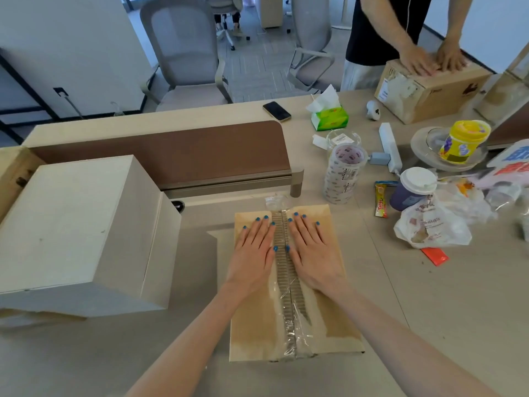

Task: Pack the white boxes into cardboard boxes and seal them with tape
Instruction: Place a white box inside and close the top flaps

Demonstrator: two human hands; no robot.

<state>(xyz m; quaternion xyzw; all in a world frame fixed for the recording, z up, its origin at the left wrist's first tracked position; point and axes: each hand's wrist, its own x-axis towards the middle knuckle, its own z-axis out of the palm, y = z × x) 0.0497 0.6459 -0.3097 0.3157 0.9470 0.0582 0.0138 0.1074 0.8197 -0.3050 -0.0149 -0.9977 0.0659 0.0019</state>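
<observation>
Fingers [259,229] of both hands lie straight and flat, gripping nothing: the left hand [253,247] and the right hand [312,247] press down on the top flaps of the cardboard box [249,325], one on each side of the seam, where a wrinkled strip of clear tape [289,316] runs from near to far. This box sits at the near middle of the tabletop [429,310]. It is probably stiff on its faces, yielding at the seam and fairly light, so it is best lifted by its long sides, not by the flaps. A stack of tape rolls [342,173] stands to the far right, and a large pale box [71,224] sits to the left.
</observation>
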